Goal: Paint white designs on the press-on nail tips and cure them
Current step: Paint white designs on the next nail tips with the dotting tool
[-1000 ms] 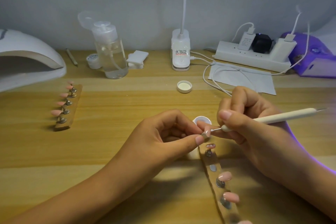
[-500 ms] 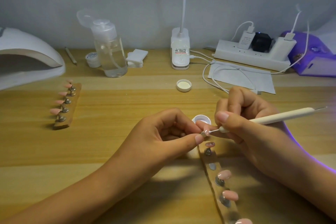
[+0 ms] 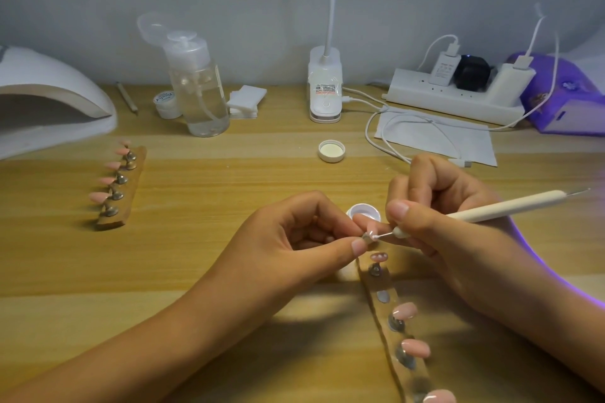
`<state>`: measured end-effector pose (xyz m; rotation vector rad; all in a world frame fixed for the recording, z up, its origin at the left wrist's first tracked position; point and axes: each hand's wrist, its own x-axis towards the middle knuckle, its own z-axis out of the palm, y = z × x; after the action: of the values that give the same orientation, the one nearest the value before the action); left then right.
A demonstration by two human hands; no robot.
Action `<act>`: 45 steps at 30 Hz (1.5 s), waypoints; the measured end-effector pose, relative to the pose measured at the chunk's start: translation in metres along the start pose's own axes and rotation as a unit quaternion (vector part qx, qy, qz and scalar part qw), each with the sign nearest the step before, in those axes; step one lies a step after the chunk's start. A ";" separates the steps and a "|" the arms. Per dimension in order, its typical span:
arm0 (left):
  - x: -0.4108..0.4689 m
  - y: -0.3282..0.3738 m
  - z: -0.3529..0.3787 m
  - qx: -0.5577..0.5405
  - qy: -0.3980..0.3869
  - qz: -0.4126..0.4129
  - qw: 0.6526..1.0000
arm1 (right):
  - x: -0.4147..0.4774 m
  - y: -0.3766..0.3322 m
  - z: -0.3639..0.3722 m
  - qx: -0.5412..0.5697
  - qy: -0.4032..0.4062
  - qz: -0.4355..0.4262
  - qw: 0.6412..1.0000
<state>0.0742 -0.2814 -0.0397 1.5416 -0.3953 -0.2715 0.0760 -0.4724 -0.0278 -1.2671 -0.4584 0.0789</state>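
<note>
Head view, the only one.

- Left hand [image 3: 294, 239]: thumb and forefinger pinch a small metal stand carrying one pink nail tip [image 3: 371, 233], lifted off the tabletop [image 3: 229, 193]. Probably raised to bring it close to the eye and let it be turned under the tool.
- Right hand [image 3: 435, 226]: closed round a slim cream dotting pen [image 3: 501, 206] in a pencil grip, choked up near the fine metal end for control. The ball end sits on the held tip. Both hands butt together, which looks like bracing against shake.
- White paint pot [image 3: 363, 212]: open, low and round, directly behind the fingers, so reloads are short. Its lid [image 3: 331, 150] lies upturned, further back.
- Near holder strip [image 3: 376, 285]: clear and glossy, running towards the camera. Smooth almond-shaped pink tips [image 3: 406, 310] sit on metal studs. One bare disc shows in the row, likely the held stand's seat.
- Second strip [image 3: 131, 186]: left side, five pointed pink tips. I can't tell whether they're painted.
- Cure lamp [image 3: 49, 101]: white domed shell at far left with its mouth facing in, well apart from the work. Judgement: painting is under way and curing is not yet done.
- Rear: clear pump bottle [image 3: 199, 95], power strip [image 3: 455, 98].
</note>
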 end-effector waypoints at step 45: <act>0.000 -0.001 -0.002 0.014 -0.012 0.007 1.000 | 0.007 0.012 -0.016 -0.428 0.007 -0.079 0.900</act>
<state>0.0751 -0.2795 -0.0406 1.5639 -0.4308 -0.2741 0.0908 -0.4808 -0.0399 -2.0847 -0.6101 -0.3048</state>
